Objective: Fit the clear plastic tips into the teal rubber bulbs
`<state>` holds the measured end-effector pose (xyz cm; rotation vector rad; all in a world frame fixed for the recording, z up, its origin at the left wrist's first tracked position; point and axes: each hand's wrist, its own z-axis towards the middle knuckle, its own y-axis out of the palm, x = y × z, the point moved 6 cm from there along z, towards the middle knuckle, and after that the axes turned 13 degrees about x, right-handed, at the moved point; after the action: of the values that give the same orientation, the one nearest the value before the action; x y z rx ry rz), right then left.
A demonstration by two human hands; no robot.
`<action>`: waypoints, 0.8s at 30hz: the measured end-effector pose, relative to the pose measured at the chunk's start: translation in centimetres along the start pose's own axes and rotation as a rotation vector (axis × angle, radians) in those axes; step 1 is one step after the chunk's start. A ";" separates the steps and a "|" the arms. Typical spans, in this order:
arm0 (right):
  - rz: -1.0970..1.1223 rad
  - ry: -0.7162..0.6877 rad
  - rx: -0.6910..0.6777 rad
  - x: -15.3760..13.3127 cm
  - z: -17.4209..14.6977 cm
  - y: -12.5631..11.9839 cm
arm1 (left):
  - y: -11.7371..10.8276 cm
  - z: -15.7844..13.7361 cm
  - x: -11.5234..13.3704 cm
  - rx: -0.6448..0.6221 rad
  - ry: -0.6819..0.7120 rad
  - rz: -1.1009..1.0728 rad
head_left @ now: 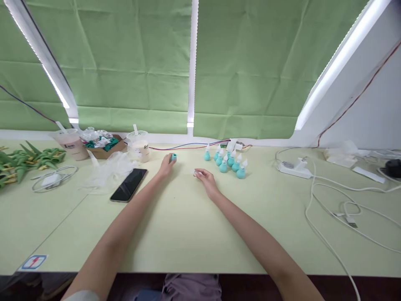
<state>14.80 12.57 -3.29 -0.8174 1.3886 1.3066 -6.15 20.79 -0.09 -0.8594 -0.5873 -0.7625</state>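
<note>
My left hand [166, 166] is wrapped round a small teal squeeze bulb [174, 156], whose open end faces me and has no white tip on it. To its right, just above the table, my right hand [206, 180] pinches a small white piece [195, 173] that looks like a nozzle tip. A short gap separates the two hands. Beyond my right hand stands a group of several teal bulbs [223, 167] with pointed white tips, upright on the table. One tipped bulb [207, 154] stands slightly apart at the group's left.
Left of my arms lie a black phone [129, 185], a crumpled plastic bag [108, 171], and two drink cups [142, 152] beside a cardboard box [108, 151]. On the right, a power strip [294, 169] and loose white cables [313, 200] spread over the pale table [188, 234].
</note>
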 end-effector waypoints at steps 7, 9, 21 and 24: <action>0.010 -0.076 0.087 -0.4 0.2 -0.9 | 0.5 -8.4 6.5 -0.300 0.130 -0.031; -0.040 -0.099 0.024 -0.6 -0.2 -0.5 | 0.5 -9.3 6.9 -0.330 0.117 -0.050; -0.188 -0.148 -0.105 -0.8 -0.7 0.2 | 0.5 -10.3 6.5 -0.335 0.183 0.051; -0.292 -0.208 -0.136 -0.9 -0.9 0.1 | 0.9 -10.3 6.1 -0.337 0.250 0.106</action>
<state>14.72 11.61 -2.47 -0.9096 0.9848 1.2274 -0.21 10.46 -1.59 -1.0759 -0.1907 -0.8695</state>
